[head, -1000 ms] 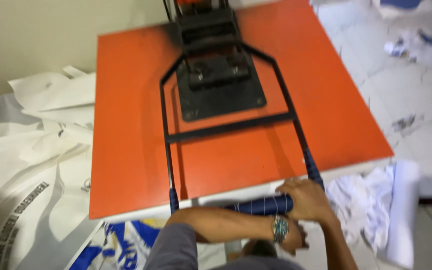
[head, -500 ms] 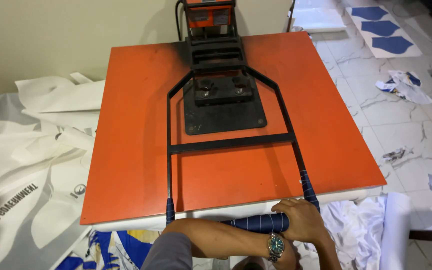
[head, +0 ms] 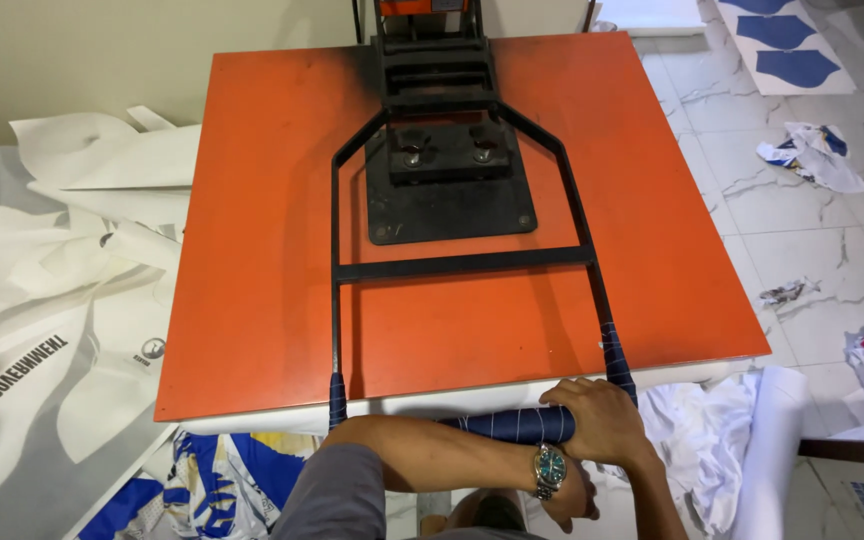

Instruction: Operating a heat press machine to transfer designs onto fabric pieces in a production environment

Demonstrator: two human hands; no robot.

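Cloth-wrapped handle [head: 512, 424] under right hand [head: 604, 420]

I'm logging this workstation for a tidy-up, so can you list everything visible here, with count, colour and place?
Heat press plate: one, orange, centre.
Lever frame: one, black, across the plate.
Handle bar: one, wrapped in blue cloth, at the plate's near edge.
White sheets: a heap, white, some printed, left of the press.
Blue cut shapes: several, blue on white, top right on the floor.
Crumpled cloth: one, white and blue, on the floor at right.
Paper roll: one, white, lower right.
Wristwatch: one, teal face, on the wrist under the bar.
Right hand: grips the handle bar.
Left hand: lies below the bar, partly hidden.
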